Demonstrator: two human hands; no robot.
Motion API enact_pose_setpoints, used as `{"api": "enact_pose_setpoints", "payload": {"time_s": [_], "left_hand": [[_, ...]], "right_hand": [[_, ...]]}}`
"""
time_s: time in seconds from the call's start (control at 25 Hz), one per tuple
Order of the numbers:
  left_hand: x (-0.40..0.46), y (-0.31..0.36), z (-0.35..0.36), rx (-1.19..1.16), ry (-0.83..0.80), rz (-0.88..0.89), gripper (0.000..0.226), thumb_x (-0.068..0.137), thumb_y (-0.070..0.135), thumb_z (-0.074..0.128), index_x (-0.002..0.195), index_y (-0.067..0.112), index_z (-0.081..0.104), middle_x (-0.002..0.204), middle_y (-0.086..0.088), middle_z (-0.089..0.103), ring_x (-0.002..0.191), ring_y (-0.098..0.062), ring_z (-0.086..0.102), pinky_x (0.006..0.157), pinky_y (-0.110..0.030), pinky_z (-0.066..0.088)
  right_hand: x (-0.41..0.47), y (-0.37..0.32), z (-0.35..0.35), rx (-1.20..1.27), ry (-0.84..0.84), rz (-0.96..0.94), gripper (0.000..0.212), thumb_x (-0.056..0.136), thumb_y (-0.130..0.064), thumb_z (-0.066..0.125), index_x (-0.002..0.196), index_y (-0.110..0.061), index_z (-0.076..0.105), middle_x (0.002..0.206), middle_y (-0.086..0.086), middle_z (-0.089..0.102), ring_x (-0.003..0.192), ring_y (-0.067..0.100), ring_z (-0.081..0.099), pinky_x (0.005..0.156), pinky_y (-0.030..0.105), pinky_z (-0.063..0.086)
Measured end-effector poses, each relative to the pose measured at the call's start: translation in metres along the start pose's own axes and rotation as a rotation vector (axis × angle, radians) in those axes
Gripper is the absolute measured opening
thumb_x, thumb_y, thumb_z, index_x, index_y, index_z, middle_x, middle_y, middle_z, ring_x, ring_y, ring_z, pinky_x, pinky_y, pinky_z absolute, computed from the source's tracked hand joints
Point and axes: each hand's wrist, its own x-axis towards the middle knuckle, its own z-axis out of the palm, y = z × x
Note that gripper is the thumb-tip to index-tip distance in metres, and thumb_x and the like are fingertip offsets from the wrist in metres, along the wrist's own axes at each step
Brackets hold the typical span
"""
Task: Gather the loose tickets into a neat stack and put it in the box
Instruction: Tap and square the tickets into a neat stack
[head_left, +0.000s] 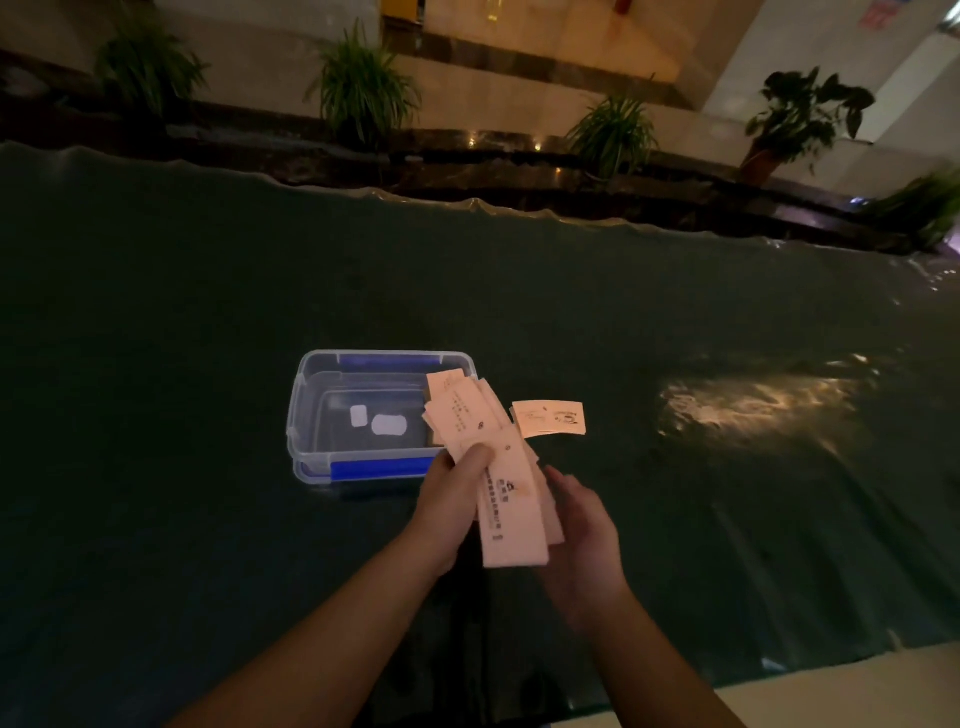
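Two hands, left (453, 493) and right (582, 540), grip fanned tickets (506, 499); one ticket (549, 418) on table; one box (363, 415).

Pale printed tickets (498, 467) held fanned and uneven above the table; one ticket (549, 418) lies loose beside the clear, blue-latched box (311, 395).

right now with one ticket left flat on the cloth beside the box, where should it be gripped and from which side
Take the lone ticket by its right short edge, coming in from the right with the right hand. It lies flat on the dark cloth, so a fingertip probably has to lift that edge first. Its left end sits close to the fanned tickets and the box, leaving less room there.
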Motion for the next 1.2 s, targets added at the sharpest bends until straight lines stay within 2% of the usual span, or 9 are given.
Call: {"api": "enact_pose_setpoints", "payload": {"time_s": [0.12,0.24,0.36,0.48,0.72,0.84,1.04,1.12,1.2], "left_hand": [[0.021,-0.004,0.04,-0.074,0.074,0.025,0.023,0.098,0.034,0.065,0.12,0.036,0.06,0.097,-0.001,0.082,0.085,-0.02,0.08,0.077,-0.046,0.064],[0.04,-0.013,0.073,-0.143,0.16,0.016,0.028,0.095,0.033,0.069,0.122,0.033,0.063,0.105,-0.004,0.08,0.09,-0.021,0.08,0.086,-0.051,0.064],[0.056,-0.028,0.107,-0.238,0.162,0.013,0.029,0.093,0.025,0.071,0.121,0.031,0.066,0.102,-0.003,0.082,0.094,-0.023,0.079,0.09,-0.053,0.062],[0.071,-0.038,0.134,-0.311,0.162,-0.034,0.031,0.092,0.023,0.071,0.123,0.021,0.069,0.105,-0.008,0.081,0.095,-0.023,0.079,0.088,-0.047,0.062],[0.105,-0.039,0.17,-0.364,0.296,-0.157,0.034,0.084,0.03,0.079,0.115,0.017,0.074,0.101,-0.008,0.082,0.105,-0.024,0.073,0.081,-0.038,0.056],[0.126,-0.028,0.17,-0.319,0.367,-0.169,0.042,0.08,0.03,0.084,0.118,0.018,0.071,0.107,-0.009,0.08,0.102,-0.024,0.073,0.073,-0.036,0.057],[0.152,-0.007,0.149,-0.154,0.393,-0.294,0.058,0.072,0.034,0.092,0.119,0.018,0.062,0.114,-0.008,0.066,0.102,-0.022,0.063,0.074,-0.036,0.057],[0.157,-0.003,0.136,0.02,0.398,-0.389,0.078,0.063,0.046,0.095,0.125,0.018,0.057,0.117,-0.008,0.058,0.1,-0.023,0.058,0.072,-0.036,0.054],[0.162,-0.003,0.123,0.21,0.42,-0.426,0.111,0.053,0.061,0.094,0.143,0.018,0.045,0.13,-0.01,0.054,0.103,-0.026,0.057,0.072,-0.037,0.053]], "right_hand": [[0.006,-0.006,-0.024,0.207,0.058,-0.029,0.069,0.078,-0.062,0.07,0.134,-0.021,0.071,0.132,0.017,0.075,0.117,0.036,0.074,0.089,0.049,0.06],[0.023,-0.02,-0.039,0.239,0.087,-0.073,0.075,0.08,-0.051,0.077,0.145,-0.019,0.057,0.131,0.014,0.076,0.119,0.034,0.074,0.1,0.054,0.055],[0.052,-0.051,-0.064,0.112,0.167,-0.055,0.075,0.072,-0.029,0.086,0.139,-0.029,0.053,0.112,0.006,0.084,0.104,0.025,0.081,0.093,0.053,0.061],[0.087,-0.081,-0.095,-0.007,0.199,0.019,0.063,0.077,-0.014,0.09,0.132,-0.026,0.06,0.105,0.007,0.085,0.095,0.025,0.083,0.089,0.053,0.066],[0.155,-0.129,-0.13,-0.304,0.102,0.153,0.045,0.077,-0.02,0.092,0.116,-0.023,0.07,0.093,-0.001,0.086,0.097,0.022,0.08,0.088,0.046,0.064],[0.184,-0.138,-0.13,-0.349,0.099,0.171,0.048,0.075,-0.021,0.094,0.115,-0.025,0.069,0.103,0.002,0.083,0.1,0.022,0.077,0.082,0.044,0.064],[0.222,-0.13,-0.126,-0.429,0.158,0.241,0.046,0.073,-0.025,0.094,0.112,-0.025,0.069,0.103,0.004,0.081,0.099,0.023,0.076,0.084,0.045,0.065],[0.232,-0.126,-0.126,-0.489,0.208,0.252,0.046,0.072,-0.027,0.095,0.109,-0.027,0.068,0.105,0.004,0.079,0.1,0.023,0.074,0.083,0.045,0.065],[0.238,-0.125,-0.129,-0.538,0.226,0.256,0.046,0.072,-0.029,0.094,0.109,-0.027,0.067,0.105,0.002,0.078,0.098,0.021,0.074,0.079,0.042,0.065]]}}
